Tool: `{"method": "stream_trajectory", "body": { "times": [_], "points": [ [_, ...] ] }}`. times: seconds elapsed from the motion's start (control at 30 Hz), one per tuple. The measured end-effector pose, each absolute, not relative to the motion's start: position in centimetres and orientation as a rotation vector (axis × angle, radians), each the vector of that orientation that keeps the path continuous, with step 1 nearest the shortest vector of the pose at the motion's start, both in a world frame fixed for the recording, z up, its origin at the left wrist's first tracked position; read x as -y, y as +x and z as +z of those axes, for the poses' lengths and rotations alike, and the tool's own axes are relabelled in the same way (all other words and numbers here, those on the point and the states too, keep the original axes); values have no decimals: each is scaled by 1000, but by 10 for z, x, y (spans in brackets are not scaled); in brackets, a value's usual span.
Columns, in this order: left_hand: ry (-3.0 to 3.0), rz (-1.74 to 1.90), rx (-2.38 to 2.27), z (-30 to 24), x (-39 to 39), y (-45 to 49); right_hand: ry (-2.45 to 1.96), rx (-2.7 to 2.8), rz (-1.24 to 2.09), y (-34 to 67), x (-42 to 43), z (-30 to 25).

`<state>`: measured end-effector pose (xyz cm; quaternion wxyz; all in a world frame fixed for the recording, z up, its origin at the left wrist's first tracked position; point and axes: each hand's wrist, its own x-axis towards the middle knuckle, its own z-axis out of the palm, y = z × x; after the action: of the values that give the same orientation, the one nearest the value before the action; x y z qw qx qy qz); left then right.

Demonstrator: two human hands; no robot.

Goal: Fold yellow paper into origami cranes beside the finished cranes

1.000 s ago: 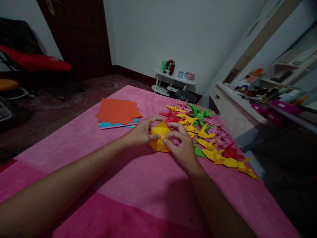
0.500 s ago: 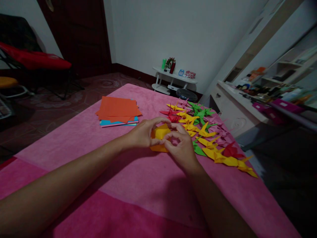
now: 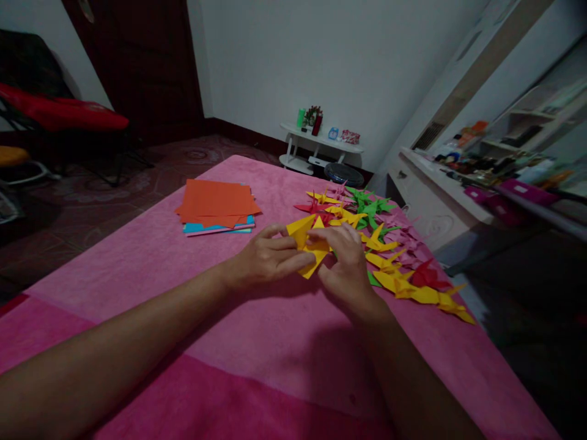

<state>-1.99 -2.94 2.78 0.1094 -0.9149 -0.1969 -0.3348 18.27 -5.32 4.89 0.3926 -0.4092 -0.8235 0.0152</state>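
Both my hands meet over a partly folded yellow paper (image 3: pixel 309 244) in the middle of the pink cloth (image 3: pixel 257 342). My left hand (image 3: pixel 263 260) pinches its left side, fingers closed on the paper. My right hand (image 3: pixel 346 269) grips its right side, fingers curled over it. Two yellow flaps stick up between my hands. Just right of my hands lie several folded paper cranes (image 3: pixel 385 250) in yellow, green, pink and red.
A stack of square sheets (image 3: pixel 216 205), orange on top with blue and pink below, lies at the far left of the cloth. Beyond stand a small white shelf (image 3: pixel 321 146), a cluttered dresser (image 3: pixel 458 183) at right and a red chair (image 3: pixel 59 116) at left.
The yellow paper has changed from a flat rounded shape to one with raised pointed flaps. My hands have shifted slightly away from me and closed tighter on it.
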Motion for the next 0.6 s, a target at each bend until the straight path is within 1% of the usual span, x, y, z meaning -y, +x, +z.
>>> {"method": "stream_trajectory", "body": {
  "times": [0.1,0.17,0.27,0.43,0.6],
  "points": [
    [-2738,-877,479,13,33,-24,-1019,2368,105,191,52,50],
    [-2737,-779,432,8,35,-25,-1064,2435,170,195,53,52],
    [-2774,-662,399,5,38,-24,-1089,2400,206,197,54,56],
    [-2850,-593,476,6,40,-20,-1106,2325,220,194,55,59],
    [-2841,-448,471,12,45,-14,-1101,2291,264,190,55,58]
  ]
}}
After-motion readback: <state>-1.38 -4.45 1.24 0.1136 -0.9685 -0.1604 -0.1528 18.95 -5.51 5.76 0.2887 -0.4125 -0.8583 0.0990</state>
